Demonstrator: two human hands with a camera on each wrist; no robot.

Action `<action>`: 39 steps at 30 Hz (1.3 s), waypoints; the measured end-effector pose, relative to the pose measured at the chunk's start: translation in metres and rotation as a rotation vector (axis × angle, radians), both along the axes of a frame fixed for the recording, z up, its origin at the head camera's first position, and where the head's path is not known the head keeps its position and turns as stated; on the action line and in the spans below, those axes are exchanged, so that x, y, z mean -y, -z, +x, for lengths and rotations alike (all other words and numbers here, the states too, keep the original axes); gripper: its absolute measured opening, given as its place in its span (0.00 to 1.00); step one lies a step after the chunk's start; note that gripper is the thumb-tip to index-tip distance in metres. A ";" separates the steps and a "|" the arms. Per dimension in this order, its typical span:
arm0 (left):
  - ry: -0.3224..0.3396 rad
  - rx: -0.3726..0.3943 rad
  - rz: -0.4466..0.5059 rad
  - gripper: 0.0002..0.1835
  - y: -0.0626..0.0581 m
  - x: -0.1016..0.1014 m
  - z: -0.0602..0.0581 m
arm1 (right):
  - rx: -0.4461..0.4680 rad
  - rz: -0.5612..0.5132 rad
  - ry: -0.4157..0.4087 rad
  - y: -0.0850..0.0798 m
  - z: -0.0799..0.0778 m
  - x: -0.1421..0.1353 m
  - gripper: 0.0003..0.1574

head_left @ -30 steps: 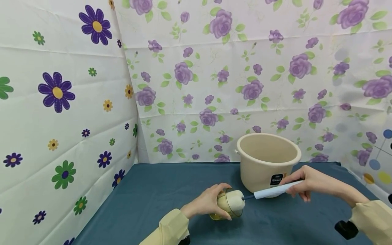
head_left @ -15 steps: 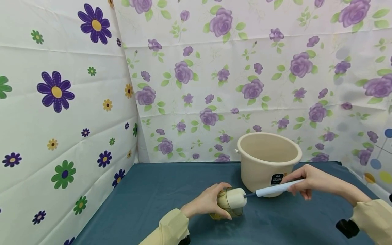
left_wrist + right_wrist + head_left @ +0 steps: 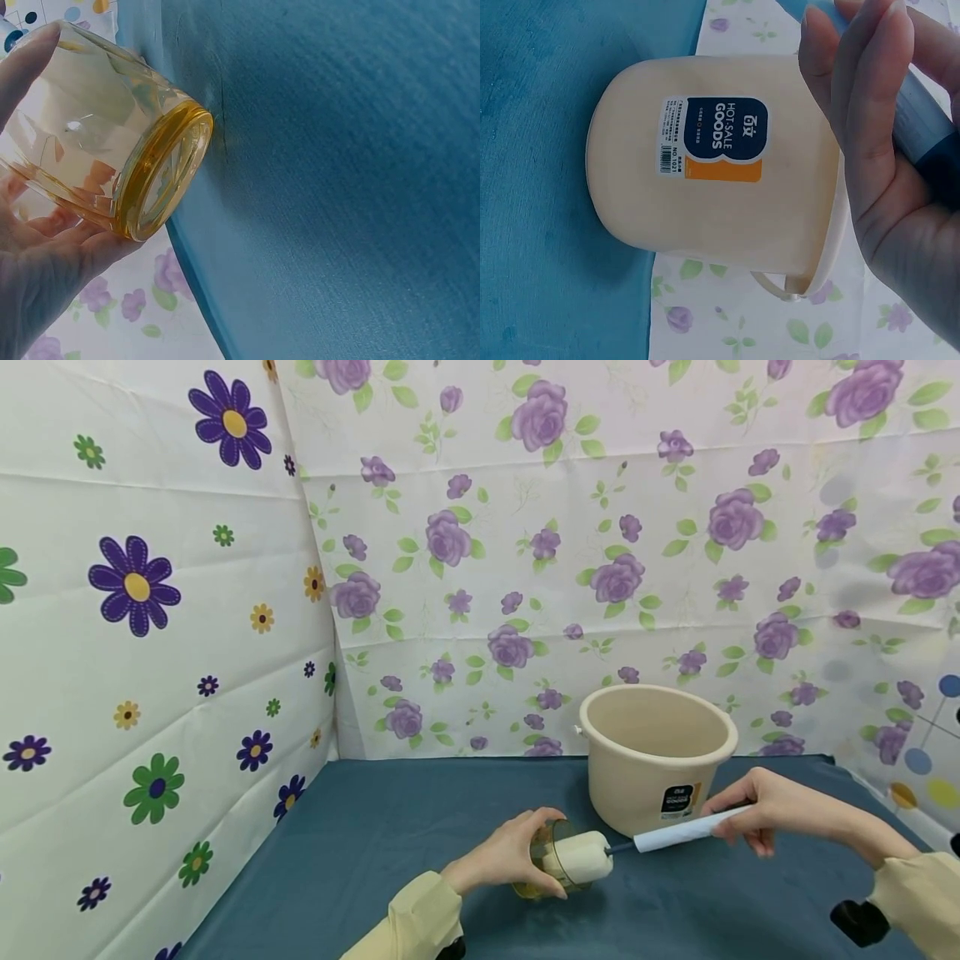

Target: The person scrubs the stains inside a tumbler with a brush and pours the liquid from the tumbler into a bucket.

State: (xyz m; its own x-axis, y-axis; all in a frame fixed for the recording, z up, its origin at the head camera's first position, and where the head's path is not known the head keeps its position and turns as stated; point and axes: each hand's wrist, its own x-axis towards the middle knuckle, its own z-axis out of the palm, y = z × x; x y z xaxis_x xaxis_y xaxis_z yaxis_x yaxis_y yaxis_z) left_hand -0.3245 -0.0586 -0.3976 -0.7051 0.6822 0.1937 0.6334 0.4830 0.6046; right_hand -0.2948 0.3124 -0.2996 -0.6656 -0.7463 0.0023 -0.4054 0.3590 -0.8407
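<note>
In the head view my left hand [image 3: 504, 857] grips an amber glass cup [image 3: 531, 890], tilted with its mouth toward the right. The left wrist view shows the cup's thick yellow base [image 3: 161, 172] close over the blue cloth, fingers and thumb around its side. A cup brush reaches into the mouth; its white sponge head [image 3: 588, 857] is partly inside the glass and partly sticking out. My right hand [image 3: 776, 810] pinches the brush's pale blue handle [image 3: 678, 833], which slants up to the right. The right wrist view shows the fingers [image 3: 889, 97] curled around that handle.
A beige bucket [image 3: 618, 793] with a dark label stands behind the brush handle, toward the back right. Blue cloth [image 3: 397, 827] covers the table. Flower-printed sheets [image 3: 450, 610] hang at the back and left.
The brush has moved a little to the right with my right hand, and more of its sponge head shows outside the cup. My left hand and the cup stay in place.
</note>
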 end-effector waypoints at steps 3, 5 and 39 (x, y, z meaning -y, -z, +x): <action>0.003 -0.005 0.000 0.43 0.000 0.000 0.000 | 0.007 -0.006 -0.012 0.000 0.001 0.000 0.14; 0.006 -0.004 0.002 0.43 0.000 0.000 -0.001 | 0.009 -0.010 -0.017 -0.001 0.002 0.000 0.14; 0.007 0.017 0.019 0.43 -0.001 0.000 0.000 | -0.060 -0.012 0.034 -0.001 -0.003 -0.002 0.15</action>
State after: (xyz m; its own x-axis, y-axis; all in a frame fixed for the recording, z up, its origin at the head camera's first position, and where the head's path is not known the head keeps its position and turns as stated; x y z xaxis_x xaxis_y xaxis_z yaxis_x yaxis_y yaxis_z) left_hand -0.3248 -0.0588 -0.3964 -0.7038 0.6832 0.1946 0.6261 0.4671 0.6244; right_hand -0.2981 0.3141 -0.2986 -0.6888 -0.7231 0.0517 -0.4431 0.3634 -0.8195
